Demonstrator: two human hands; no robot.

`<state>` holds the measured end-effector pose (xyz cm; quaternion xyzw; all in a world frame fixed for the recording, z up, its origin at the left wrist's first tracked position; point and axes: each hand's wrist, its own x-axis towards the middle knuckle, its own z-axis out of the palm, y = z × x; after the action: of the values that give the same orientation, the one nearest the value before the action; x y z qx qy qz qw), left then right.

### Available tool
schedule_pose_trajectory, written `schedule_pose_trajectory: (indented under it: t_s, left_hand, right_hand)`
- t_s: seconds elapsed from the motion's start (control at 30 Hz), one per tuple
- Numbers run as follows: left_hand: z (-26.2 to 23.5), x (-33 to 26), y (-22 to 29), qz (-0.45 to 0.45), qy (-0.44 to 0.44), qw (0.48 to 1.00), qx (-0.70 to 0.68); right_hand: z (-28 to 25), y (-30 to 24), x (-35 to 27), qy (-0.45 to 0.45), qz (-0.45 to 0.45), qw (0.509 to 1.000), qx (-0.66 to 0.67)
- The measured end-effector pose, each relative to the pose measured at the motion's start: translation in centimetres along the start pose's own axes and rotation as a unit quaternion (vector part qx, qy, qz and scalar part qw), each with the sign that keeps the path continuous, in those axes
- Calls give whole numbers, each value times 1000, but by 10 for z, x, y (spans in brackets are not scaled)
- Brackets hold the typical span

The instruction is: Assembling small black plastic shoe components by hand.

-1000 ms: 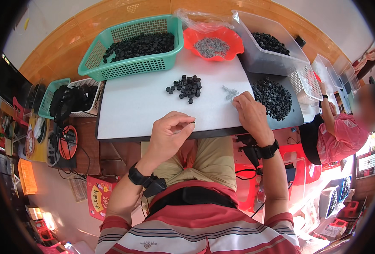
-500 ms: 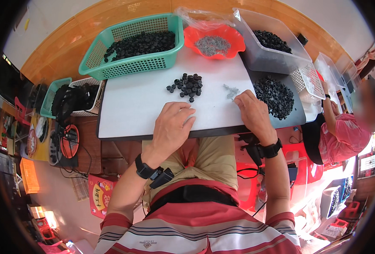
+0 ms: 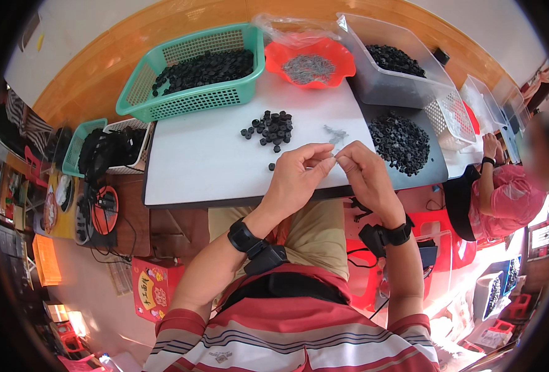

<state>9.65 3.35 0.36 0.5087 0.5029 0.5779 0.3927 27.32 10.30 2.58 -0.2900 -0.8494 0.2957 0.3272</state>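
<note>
1. we are holding the left hand (image 3: 293, 181) and the right hand (image 3: 370, 180) tip to tip over the near part of the white tabletop (image 3: 194, 167). on both, the fingers are standing together in a pinch; whatever they are gripping is looking too small to name, so we are counting this bit of handwork as unfinished.
2. just left of our left hand, one loose black piece (image 3: 271, 167) is lying apart from the others.
3. beyond our right hand, on a dark board (image 3: 420, 170), a black heap (image 3: 400, 144) is showing pale flecks; we are judging it the worked share, without being certain.
4. just past our fingertips, a few grey pieces (image 3: 334, 134) are lying loose on the white surface.
5. farther out, left of those, a small black pile (image 3: 274, 128) is waiting, apparently unworked.
6. at the far edge, plenty is remaining: black parts are filling much of the green basket (image 3: 197, 104), and grey bits are covering the floor of the red bowl (image 3: 274, 59). right of that, the clear bin (image 3: 386, 90) is holding more black pieces, their stage being unclear to us.
</note>
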Motion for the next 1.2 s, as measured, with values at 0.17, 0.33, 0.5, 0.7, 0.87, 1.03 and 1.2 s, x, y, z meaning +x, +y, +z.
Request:
schedule_pose_trajectory:
  t_s: [0.17, 0.33, 0.5, 0.7, 0.87, 1.03, 1.2]
  left_hand:
    - [4, 2, -4, -28, -12, 999, -38]
    - [8, 7, -12, -51, 23, 998, -43]
    - [10, 10, -17, -46, 38, 998, -9]
    - [19, 20, -27, 45, 70, 985, 148]
    - [25, 30, -24, 76, 61, 971, 220]
    - [22, 21, -15, 79, 69, 964, 243]
    - [20, 0, 1, 11, 20, 997, 67]
  right_hand:
    - [-2, -3, -3, -21, 51, 996, 64]
    - [6, 6, -1, -4, 110, 991, 75]
    - [8, 19, -1, 23, 84, 995, 52]
    - [5, 25, -4, 59, 93, 992, 57]
    - [3, 23, -9, 68, 122, 986, 87]
    - [3, 26, -16, 82, 104, 989, 73]
    - [5, 20, -24, 57, 84, 993, 64]
